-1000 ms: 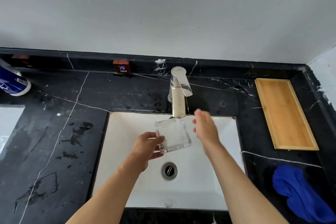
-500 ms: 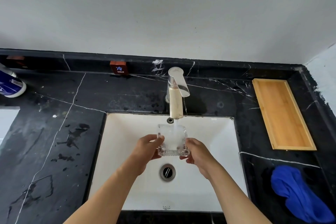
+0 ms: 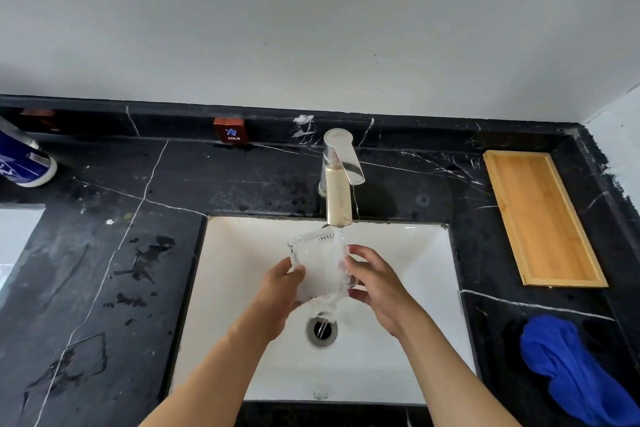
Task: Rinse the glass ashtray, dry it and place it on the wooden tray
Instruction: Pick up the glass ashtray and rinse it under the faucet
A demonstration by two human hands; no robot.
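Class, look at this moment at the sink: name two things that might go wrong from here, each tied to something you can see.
1. The glass ashtray is wet under the running faucet, gripped only at its edges by the left hand and right hand; it might slip into the sink.
2. Water pours off it, so carrying it to the blue cloth may drip across the counter.

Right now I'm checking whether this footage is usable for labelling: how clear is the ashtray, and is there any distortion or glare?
Head view: the glass ashtray, held by the left hand and right hand, blurs into running water and the white sink; wide-angle bending curves the counter edge; soft glare on the faucet; lighting even, shadows faint.
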